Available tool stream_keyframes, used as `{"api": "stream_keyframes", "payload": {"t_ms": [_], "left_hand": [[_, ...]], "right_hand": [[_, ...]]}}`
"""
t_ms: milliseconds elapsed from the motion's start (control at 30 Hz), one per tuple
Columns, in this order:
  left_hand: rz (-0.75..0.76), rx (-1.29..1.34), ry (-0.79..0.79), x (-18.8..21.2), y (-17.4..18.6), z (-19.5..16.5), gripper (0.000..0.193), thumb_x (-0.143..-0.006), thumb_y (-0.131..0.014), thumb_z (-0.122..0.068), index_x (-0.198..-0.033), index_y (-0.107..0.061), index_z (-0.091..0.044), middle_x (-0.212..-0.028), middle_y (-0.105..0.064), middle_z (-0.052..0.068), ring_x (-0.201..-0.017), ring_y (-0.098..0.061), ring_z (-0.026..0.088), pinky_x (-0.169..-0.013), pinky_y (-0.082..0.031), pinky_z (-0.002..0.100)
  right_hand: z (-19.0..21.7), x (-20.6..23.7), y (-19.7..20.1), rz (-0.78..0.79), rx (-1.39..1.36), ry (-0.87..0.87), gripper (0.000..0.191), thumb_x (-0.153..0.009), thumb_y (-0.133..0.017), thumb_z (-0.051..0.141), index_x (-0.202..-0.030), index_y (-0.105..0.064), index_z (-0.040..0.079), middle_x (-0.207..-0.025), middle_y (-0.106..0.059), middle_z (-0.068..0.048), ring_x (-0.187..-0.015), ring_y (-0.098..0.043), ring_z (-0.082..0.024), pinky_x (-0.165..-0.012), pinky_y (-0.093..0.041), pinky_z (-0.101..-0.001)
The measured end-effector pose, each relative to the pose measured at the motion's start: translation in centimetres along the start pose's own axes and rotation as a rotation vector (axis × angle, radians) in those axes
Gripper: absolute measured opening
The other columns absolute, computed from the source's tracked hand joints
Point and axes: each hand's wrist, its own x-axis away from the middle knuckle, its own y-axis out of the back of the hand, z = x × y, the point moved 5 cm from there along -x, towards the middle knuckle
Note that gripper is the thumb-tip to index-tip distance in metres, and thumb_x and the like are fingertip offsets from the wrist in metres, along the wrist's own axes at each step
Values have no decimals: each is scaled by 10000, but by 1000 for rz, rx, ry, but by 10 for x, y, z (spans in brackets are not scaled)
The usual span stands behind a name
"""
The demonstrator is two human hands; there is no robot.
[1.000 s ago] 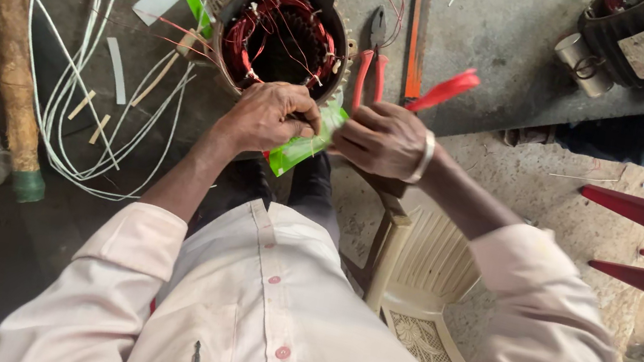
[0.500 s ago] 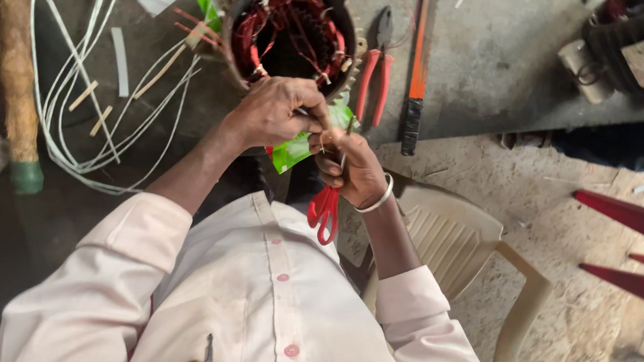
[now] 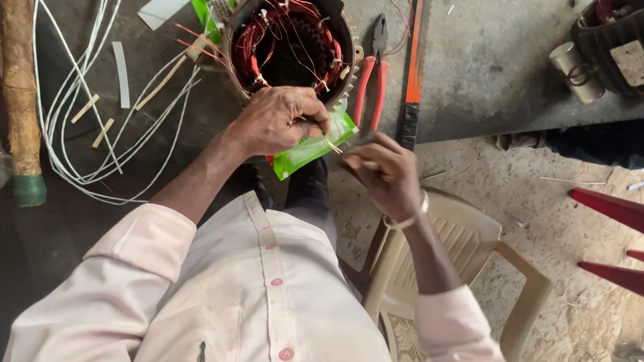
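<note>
Both hands work at the near rim of a round motor stator wound with reddish copper wire [image 3: 291, 47], which sits on the dark workbench [image 3: 480, 51] directly ahead of the person. The stator stands with its bore facing up, so its axis points toward the camera, and loose copper wire ends splay out from its top. The left hand [image 3: 278, 118] is the nearer of the two: it rests against the stator's front edge with fingers curled closed, pinching a thin pale strip or wire that runs rightward across a green plastic sheet [image 3: 312, 147] lying under the stator's edge. The right hand [image 3: 379, 171] sits just beside it, off the bench edge and slightly lower, fingers drawn together around the other end of that thin piece and some small dark item; what exactly it grips is too small to tell. The two hands are close but not touching.

Red-handled pliers [image 3: 370, 77] lie just right of the stator, and a long orange-and-black tool [image 3: 416, 58] lies alongside them, both pointing away from the person. White cables [image 3: 75, 107] loop to the left, beside a wooden handle with a green end [image 3: 15, 81]. A beige plastic chair [image 3: 455, 262] stands below the right arm.
</note>
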Motion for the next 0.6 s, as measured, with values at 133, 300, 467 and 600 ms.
{"api": "stream_keyframes", "payload": {"t_ms": [133, 300, 467, 600], "left_hand": [[17, -12, 19, -2, -1, 4, 137, -795, -791, -205, -929, -789, -177, -923, -722, 6, -864, -709, 211, -760, -532, 356], [20, -1, 37, -2, -3, 7, 146, -822, -778, -226, -958, -783, -175, -923, -722, 7, -856, -713, 215, -755, -537, 362], [18, -52, 14, -1, -5, 7, 160, -823, -771, -236, -968, -783, -169, -914, -715, 25, -859, -707, 239, -742, -535, 380], [25, -77, -18, -4, -5, 9, 184, -834, -774, -240, -984, -767, -134, -937, -717, 47, -894, -699, 269, -776, -531, 403]], "right_hand": [[-10, 18, -8, -81, -182, -197, 402, -978, -749, 344, -1179, -679, 3, -960, -646, -62, -832, -613, -164, -692, -524, -321], [-3, 12, -29, -107, 215, -30, 564, -911, -726, 516, -1157, -618, 20, -941, -552, -78, -806, -549, -219, -695, -460, -377], [6, -31, -15, -44, 531, 395, 529, -924, -769, 562, -997, -616, 61, -937, -526, -82, -866, -537, -260, -751, -449, -433], [18, -53, -14, 86, 710, 692, 471, -896, -753, 552, -925, -630, 98, -925, -533, -56, -869, -547, -252, -719, -445, -410]]}}
